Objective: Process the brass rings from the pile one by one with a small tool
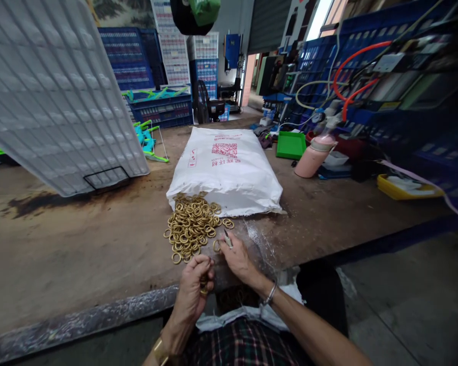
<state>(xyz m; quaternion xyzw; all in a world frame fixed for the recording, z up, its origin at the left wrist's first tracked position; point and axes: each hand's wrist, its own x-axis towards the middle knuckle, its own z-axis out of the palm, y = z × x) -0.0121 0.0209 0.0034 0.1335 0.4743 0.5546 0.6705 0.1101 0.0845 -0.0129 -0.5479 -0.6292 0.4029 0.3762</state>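
Observation:
My left hand (196, 283) is closed round several brass-coloured rings (203, 284), just above the table's front edge. Held in my right hand (237, 258) is a small pointed tool (228, 239) with a dark tip, perhaps a knife. One single ring (216, 246) is at the fingertips of that hand; whether it is gripped or only touched, I cannot tell. A heap of brass-coloured rings (193, 223) lies beyond both hands, against the front of a white woven sack (221, 162) with red print.
On the left, a large ribbed translucent container (61, 96) stands on the table (110, 244). A pink bottle (315, 156), a green tray (291, 145) and a yellow tray (408, 188) are at the right. A dark opening with a white cloth edge lies below my hands.

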